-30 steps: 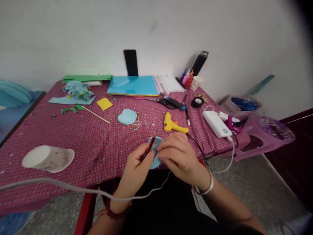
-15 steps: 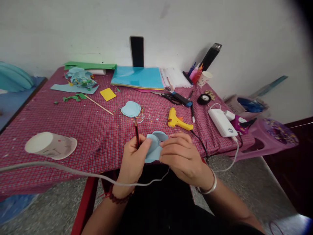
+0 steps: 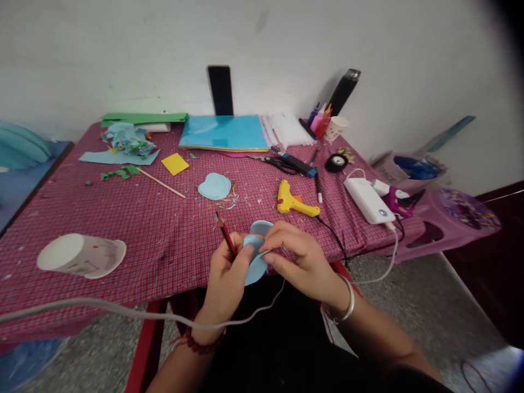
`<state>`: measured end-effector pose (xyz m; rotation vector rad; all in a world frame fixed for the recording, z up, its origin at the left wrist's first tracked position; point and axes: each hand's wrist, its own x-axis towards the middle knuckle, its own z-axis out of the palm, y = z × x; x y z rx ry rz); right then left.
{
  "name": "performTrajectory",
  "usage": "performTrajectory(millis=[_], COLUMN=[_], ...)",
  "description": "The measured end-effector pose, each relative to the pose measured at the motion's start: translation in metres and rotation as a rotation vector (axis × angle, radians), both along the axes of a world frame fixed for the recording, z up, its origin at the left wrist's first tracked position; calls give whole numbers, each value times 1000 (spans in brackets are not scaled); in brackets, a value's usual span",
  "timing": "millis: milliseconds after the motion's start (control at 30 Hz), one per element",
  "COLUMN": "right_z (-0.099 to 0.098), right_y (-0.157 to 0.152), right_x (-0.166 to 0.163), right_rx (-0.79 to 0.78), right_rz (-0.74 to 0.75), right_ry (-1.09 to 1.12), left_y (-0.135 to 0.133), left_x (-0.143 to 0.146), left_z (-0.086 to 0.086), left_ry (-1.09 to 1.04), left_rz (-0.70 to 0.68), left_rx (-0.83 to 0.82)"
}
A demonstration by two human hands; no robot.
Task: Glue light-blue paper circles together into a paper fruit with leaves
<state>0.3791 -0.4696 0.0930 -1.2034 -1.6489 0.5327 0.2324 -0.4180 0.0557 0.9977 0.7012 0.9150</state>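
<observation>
Near the table's front edge, my left hand [image 3: 229,270] is closed on a light blue paper flower [image 3: 256,267] made of rounded petals. A dark red pencil [image 3: 226,234] is tucked in the same hand, its tip pointing up and away. My right hand [image 3: 301,256] pinches the edge of one blue petal between thumb and fingers. The flower's centre is partly hidden by my fingers. Beyond my hands, a small stack of blue paper petals [image 3: 214,186] lies on the checked cloth among tiny paper scraps.
A yellow glue gun [image 3: 295,201] lies right of the petals, with scissors [image 3: 282,164] behind it. A paper cup [image 3: 84,255] rests on its side at left. A white cable [image 3: 135,312] crosses over my left wrist. A white power bank [image 3: 368,201] sits at the right edge.
My right fingers have shifted from covering the flower's side to pinching a petal edge, and the flower has tilted. The pencil leans further left. The whole view has shifted slightly.
</observation>
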Motion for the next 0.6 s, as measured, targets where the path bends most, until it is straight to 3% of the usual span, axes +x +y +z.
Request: performTrajectory(millis=[300, 467, 600], right_z=[0, -6, -8], right_y=[2, -2, -5], right_x=[-7, -5, -4], right_rx=[-73, -33, -34], right_rz=[-20, -97, -137], right_ry=[128, 163, 149], left_y=[1, -2, -5], left_x=[3, 8, 5], left_z=[0, -3, -6], left_ry=[-30, -61, -121], left_rz=[6, -90, -100], left_rx=[-133, -222, -193])
